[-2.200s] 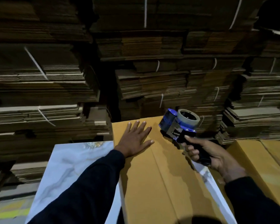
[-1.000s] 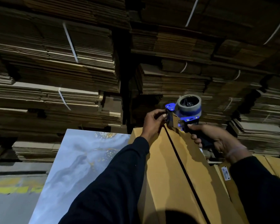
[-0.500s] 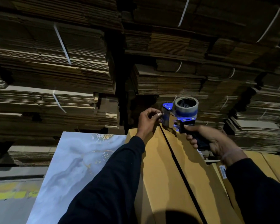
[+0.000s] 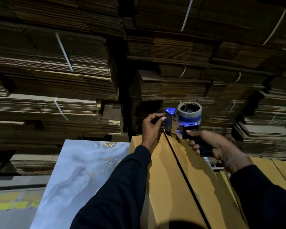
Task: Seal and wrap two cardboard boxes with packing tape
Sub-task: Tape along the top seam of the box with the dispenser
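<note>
A yellow-brown cardboard box (image 4: 163,179) stands in front of me, its two top flaps meeting at a dark seam that runs away from me. My right hand (image 4: 211,146) grips the black handle of a blue tape dispenser (image 4: 182,119) carrying a roll of tape, held at the far end of the seam. My left hand (image 4: 151,128) pinches the front of the dispenser at the tape's end, above the box's far edge. A second cardboard box (image 4: 277,171) lies at the right, partly hidden by my right sleeve.
A marble-patterned table top (image 4: 76,176) lies under and left of the box. Tall strapped stacks of flat cardboard (image 4: 64,76) fill the whole background close behind the box. Grey floor with a yellow line (image 4: 10,204) shows at the lower left.
My left hand left the box's flap, where it lay flat, and now pinches the dispenser's front. The dispenser rose to the far end of the seam and has held there.
</note>
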